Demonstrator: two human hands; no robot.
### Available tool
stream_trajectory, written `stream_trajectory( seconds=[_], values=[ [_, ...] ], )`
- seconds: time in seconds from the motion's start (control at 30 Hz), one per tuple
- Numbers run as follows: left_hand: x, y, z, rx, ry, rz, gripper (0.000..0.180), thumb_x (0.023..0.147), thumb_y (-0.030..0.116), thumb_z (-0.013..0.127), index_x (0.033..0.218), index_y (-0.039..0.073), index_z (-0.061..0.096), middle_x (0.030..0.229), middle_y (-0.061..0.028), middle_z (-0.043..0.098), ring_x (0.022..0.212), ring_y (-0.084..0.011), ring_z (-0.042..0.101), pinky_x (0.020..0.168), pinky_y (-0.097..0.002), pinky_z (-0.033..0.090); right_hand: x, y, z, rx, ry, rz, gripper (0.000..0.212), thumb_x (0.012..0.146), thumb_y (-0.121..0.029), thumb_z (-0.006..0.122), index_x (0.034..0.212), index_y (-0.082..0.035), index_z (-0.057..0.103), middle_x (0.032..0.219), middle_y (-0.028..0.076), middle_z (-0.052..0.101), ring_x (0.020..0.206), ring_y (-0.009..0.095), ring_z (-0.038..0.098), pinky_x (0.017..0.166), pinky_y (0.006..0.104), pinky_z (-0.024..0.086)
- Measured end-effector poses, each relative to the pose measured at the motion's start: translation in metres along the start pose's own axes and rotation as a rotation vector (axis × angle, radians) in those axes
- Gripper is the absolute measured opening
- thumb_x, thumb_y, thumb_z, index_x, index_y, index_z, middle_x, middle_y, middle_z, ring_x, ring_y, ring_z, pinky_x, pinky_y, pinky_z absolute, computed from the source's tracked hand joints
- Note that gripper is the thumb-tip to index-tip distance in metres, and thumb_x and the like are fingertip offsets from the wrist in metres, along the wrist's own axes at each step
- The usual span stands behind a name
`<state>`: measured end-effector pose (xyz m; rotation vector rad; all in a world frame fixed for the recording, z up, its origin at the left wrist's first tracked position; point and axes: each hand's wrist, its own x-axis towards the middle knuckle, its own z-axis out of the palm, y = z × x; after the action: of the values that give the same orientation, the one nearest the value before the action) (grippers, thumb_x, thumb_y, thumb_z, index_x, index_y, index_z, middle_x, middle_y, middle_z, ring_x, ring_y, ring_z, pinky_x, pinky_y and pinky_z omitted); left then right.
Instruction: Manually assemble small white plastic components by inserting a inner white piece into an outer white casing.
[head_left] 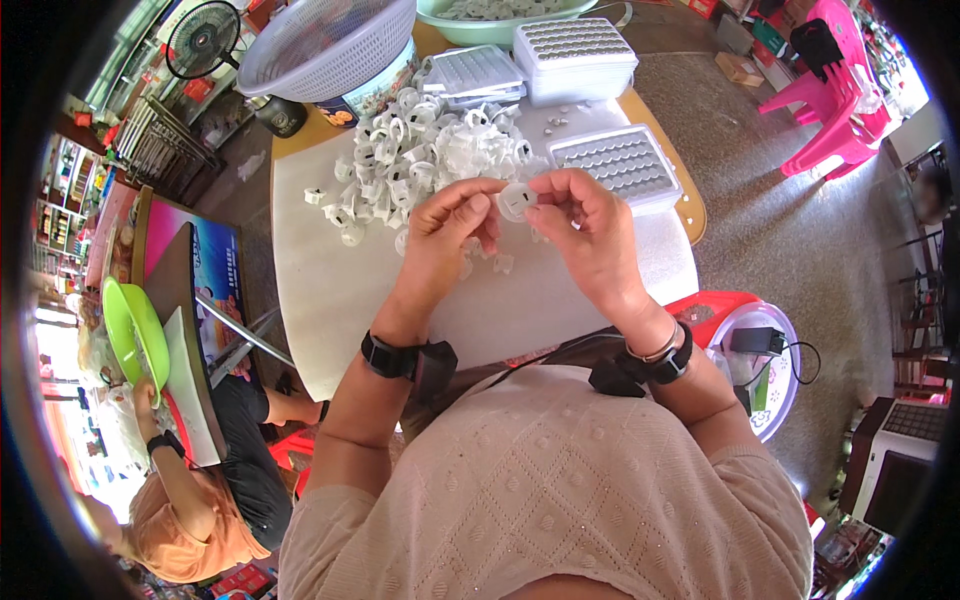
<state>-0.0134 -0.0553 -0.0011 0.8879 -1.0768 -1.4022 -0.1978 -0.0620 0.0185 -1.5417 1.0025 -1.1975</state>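
Between the fingertips of both hands, above the near part of the white-covered table (pixel 330 290), is a small round white plastic piece (pixel 517 202) with a dark slot in it. My left hand (pixel 447 225) pinches its left side. My right hand (pixel 598 232) pinches the right side with thumb and forefinger. Just beyond my left hand lies a heap of similar white plastic pieces (pixel 385 160), some with dark slots. A white tray (pixel 640 190) with rows of small shiny parts sits beyond my right hand. A few loose pieces lie under my hands, partly hidden.
Stacked white trays (pixel 578 85), flat clear boxes (pixel 470 72), a lilac basket (pixel 320 55) and a pale green basin (pixel 505 28) occupy the far side. Right of the table stand a lilac tub (pixel 785 345) and pink chairs (pixel 835 120). At left, another person holds a green basin (pixel 118 320).
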Motion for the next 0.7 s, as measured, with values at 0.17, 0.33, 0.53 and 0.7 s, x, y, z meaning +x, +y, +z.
stream_trajectory(
  seconds=[0.17,0.33,0.53,0.7],
  values=[
    [-0.002,-0.006,0.001,0.202,-0.006,0.050,0.028,0.087,0.000,0.063,0.115,0.002,0.062,0.077,-0.0021,0.059,0.064,-0.0086,0.058,0.053,-0.0219,0.048,-0.003,0.001,0.011,-0.259,0.045,-0.220,0.020,0.082,-0.002,0.063,0.101,-0.001,0.059,0.077,0.012,0.063,0.067,0.024,0.063,0.061,0.0311,0.049],
    [-0.001,-0.003,0.004,0.251,0.001,0.062,0.024,0.086,-0.002,0.063,0.110,0.003,0.062,0.071,0.0005,0.057,0.056,-0.0060,0.055,0.047,-0.0200,0.045,-0.004,0.003,0.017,-0.190,0.034,-0.096,0.018,0.083,-0.002,0.058,0.100,-0.001,0.055,0.072,0.017,0.061,0.063,0.033,0.062,0.057,0.0375,0.048],
    [-0.001,-0.001,0.004,0.308,0.032,0.058,0.019,0.084,-0.004,0.062,0.102,0.004,0.062,0.067,0.0017,0.057,0.052,-0.0032,0.050,0.045,-0.0180,0.038,-0.003,0.005,0.024,-0.207,0.068,-0.109,0.013,0.082,-0.002,0.057,0.095,-0.001,0.054,0.068,0.017,0.059,0.062,0.034,0.061,0.056,0.0380,0.047],
    [0.001,0.001,-0.001,0.333,0.065,0.067,0.017,0.084,-0.001,0.059,0.101,0.003,0.062,0.066,0.0021,0.055,0.053,-0.0036,0.049,0.044,-0.0193,0.035,-0.003,0.010,0.027,-0.222,0.059,-0.167,0.014,0.083,-0.001,0.058,0.096,-0.001,0.054,0.068,0.017,0.059,0.061,0.034,0.061,0.056,0.0390,0.047]
  ],
)
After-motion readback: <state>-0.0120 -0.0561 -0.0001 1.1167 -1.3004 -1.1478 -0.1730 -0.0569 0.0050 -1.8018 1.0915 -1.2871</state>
